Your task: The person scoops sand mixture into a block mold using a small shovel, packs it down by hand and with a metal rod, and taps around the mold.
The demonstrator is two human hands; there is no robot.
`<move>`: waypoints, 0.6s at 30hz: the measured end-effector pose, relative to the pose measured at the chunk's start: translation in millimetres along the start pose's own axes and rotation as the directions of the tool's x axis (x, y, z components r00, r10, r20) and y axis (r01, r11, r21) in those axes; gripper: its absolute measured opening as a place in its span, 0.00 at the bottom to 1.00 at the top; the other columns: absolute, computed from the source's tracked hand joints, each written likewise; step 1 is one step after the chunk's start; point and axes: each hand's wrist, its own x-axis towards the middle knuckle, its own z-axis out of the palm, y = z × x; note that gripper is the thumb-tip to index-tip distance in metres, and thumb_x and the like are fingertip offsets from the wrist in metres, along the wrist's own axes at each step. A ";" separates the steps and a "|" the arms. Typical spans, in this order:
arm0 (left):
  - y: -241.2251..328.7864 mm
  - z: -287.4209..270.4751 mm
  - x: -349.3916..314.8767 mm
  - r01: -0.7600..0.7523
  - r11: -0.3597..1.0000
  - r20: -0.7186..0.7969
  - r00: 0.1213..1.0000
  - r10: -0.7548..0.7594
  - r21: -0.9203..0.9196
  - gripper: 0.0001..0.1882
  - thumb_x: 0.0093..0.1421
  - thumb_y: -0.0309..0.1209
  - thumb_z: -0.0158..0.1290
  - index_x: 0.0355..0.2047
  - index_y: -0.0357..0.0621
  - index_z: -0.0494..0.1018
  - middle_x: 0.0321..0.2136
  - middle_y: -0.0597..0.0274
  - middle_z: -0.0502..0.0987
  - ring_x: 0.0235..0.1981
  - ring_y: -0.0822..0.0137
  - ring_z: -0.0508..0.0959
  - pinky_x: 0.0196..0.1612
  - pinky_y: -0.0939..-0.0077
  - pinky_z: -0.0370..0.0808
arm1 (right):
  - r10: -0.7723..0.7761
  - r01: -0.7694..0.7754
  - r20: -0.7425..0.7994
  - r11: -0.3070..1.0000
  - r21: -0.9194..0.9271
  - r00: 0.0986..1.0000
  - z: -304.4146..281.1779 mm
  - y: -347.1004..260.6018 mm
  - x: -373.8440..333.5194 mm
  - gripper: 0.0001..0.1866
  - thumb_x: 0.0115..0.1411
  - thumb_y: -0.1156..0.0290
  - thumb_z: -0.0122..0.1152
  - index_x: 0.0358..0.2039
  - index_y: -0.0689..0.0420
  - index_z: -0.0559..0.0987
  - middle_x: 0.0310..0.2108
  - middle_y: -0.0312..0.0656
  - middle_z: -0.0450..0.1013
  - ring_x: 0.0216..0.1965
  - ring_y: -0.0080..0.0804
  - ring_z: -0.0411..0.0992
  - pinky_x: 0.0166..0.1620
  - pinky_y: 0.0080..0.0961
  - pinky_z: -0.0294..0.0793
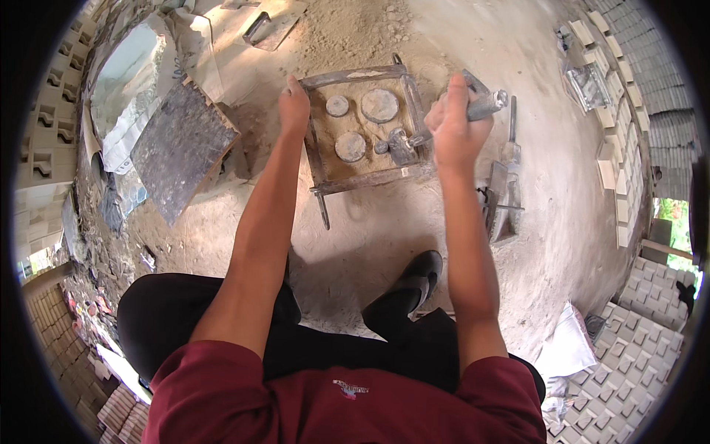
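A square wooden frame (pixel 362 180) lies on the dusty ground in front of me, packed with tan sand. Set in the sand are three pale round discs: a large one (pixel 379 106), a small one (pixel 337 106) and a medium one (pixel 350 146). At the frame's far left corner, my left hand (pixel 294 107) is closed on its side bar. My right hand (pixel 460 126) is wrapped round a grey hammer-like tool (pixel 486 106), just right of the frame. A metal block-like piece (pixel 401 148) rests over the frame's right part; whether it joins the held tool I cannot tell.
A dark square board (pixel 185 144) leans at left, near a pale sack (pixel 133 89). Loose sand (pixel 355 29) is heaped beyond the frame. Metal tools (pixel 505 196) lie to the right. Pale stacked blocks (pixel 621 159) line the right side; a white sack (pixel 568 344) stands nearer.
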 end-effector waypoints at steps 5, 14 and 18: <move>-1.5 0.1 3.6 0.023 1.000 0.033 0.999 -0.024 0.021 0.37 0.67 0.54 0.31 0.40 0.27 0.73 0.34 0.38 0.77 0.40 0.44 0.75 0.47 0.58 0.68 | -0.107 0.078 0.150 0.979 0.187 0.983 -32.5 1.1 -3.5 0.23 0.67 0.69 0.49 0.13 0.53 0.61 0.09 0.27 0.53 0.10 0.13 0.49 0.14 0.20 0.45; -9.8 -5.6 13.9 0.046 0.998 0.057 0.997 -0.048 0.038 0.37 0.67 0.54 0.31 0.40 0.28 0.74 0.37 0.37 0.77 0.42 0.43 0.75 0.48 0.56 0.68 | 0.059 -0.058 0.566 0.998 -0.019 0.822 -50.2 -10.6 2.4 0.21 0.62 0.70 0.53 0.12 0.55 0.61 0.11 0.28 0.54 0.12 0.16 0.49 0.17 0.20 0.46; -9.5 -0.6 18.4 0.011 0.996 -0.005 1.000 -0.010 0.094 0.37 0.67 0.55 0.31 0.41 0.28 0.74 0.37 0.36 0.77 0.44 0.42 0.75 0.49 0.55 0.67 | -0.173 -0.069 0.691 0.949 0.308 0.702 -61.0 -10.8 12.4 0.20 0.62 0.73 0.48 0.12 0.54 0.58 0.12 0.28 0.52 0.13 0.16 0.48 0.17 0.20 0.45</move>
